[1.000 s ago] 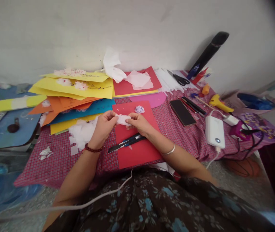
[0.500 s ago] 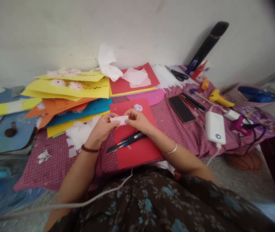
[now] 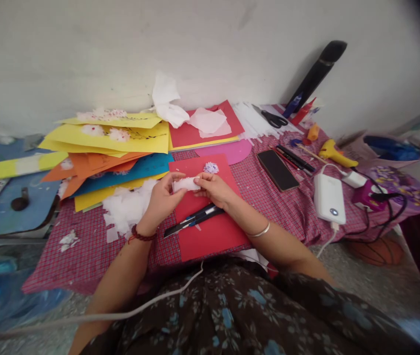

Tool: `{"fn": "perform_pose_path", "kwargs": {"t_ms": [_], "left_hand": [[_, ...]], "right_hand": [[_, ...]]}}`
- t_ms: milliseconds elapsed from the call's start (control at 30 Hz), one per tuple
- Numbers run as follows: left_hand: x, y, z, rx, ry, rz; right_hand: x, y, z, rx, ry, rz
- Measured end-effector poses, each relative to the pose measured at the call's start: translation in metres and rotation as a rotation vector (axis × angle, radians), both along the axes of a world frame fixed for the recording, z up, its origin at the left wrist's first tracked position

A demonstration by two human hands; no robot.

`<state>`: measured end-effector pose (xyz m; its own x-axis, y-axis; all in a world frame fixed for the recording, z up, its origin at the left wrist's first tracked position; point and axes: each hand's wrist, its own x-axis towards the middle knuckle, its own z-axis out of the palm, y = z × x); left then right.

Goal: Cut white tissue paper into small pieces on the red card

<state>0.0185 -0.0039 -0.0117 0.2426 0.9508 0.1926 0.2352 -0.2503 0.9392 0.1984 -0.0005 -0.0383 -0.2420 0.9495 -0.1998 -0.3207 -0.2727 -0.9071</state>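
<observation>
Our left hand (image 3: 164,197) has spread its thumb and forefinger wider since half a second ago, and we now have the white paper (image 3: 187,184) held loosely between them at its left part! Our right hand (image 3: 214,189) pinches the other end between thumb and fingers. What we've got is a small, narrow strip, pale, matte and slightly creased, lying crosswise over the upper part of the red sheet (image 3: 213,237). Nearer us rests a dark cutter (image 3: 208,213); just beyond sits a purple-flecked white flower (image 3: 210,167)
</observation>
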Motion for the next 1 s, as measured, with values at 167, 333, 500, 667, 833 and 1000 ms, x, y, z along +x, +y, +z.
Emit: {"fn": "perform_pose_path", "kwargs": {"t_ms": [167,333,500,667,833,1000], "left_hand": [[-0.002,0.006,-0.001,-0.368,-0.286,0.013],[-0.004,0.011,-0.002,-0.656,-0.359,-0.024],[-0.004,0.011,-0.001,-0.747,-0.352,-0.095],[-0.012,0.015,-0.001,-0.701,-0.464,-0.052],[-0.023,0.022,0.001,-0.584,-0.709,0.085],[-0.027,0.023,0.003,-0.575,-0.784,0.089]], "right_hand": [[0.002,0.001,0.003,0.145,-0.147,-0.054],[0.003,-0.002,0.009,0.266,-0.296,-0.036],[0.0,-0.003,0.009,0.356,-0.408,0.004],[0.012,-0.008,0.022,0.463,-0.479,0.047],[0.032,-0.038,0.034,0.854,-1.037,0.495],[0.034,-0.054,0.02,0.968,-1.24,0.571]]}}
